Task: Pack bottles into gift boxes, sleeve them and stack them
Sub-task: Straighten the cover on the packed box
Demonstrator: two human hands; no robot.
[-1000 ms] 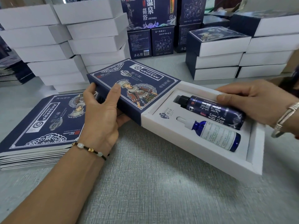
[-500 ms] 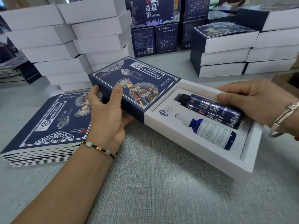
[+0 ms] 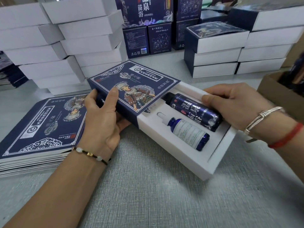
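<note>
A white gift box (image 3: 194,163) lies on the table with a dark blue printed sleeve (image 3: 136,84) covering its left part. Two bottles lie in the white insert: a dark blue bottle with white characters (image 3: 195,111) and a smaller blue dropper bottle with a white label (image 3: 185,130). My left hand (image 3: 102,119) grips the sleeve's near left corner, thumb on top and fingers beneath. My right hand (image 3: 235,102) holds the far right side of the box, its thumb pressing on the dark blue bottle.
A pile of flat blue sleeves (image 3: 41,127) lies at the left. Stacks of white boxes (image 3: 69,46) stand behind it, sleeved boxes (image 3: 218,51) at the back right, blue cartons (image 3: 144,22) at the back. A brown cardboard box (image 3: 279,92) sits at the right edge.
The sleeve has slid further right over the white box, now covering the caps of both bottles. Both hands keep their hold.
</note>
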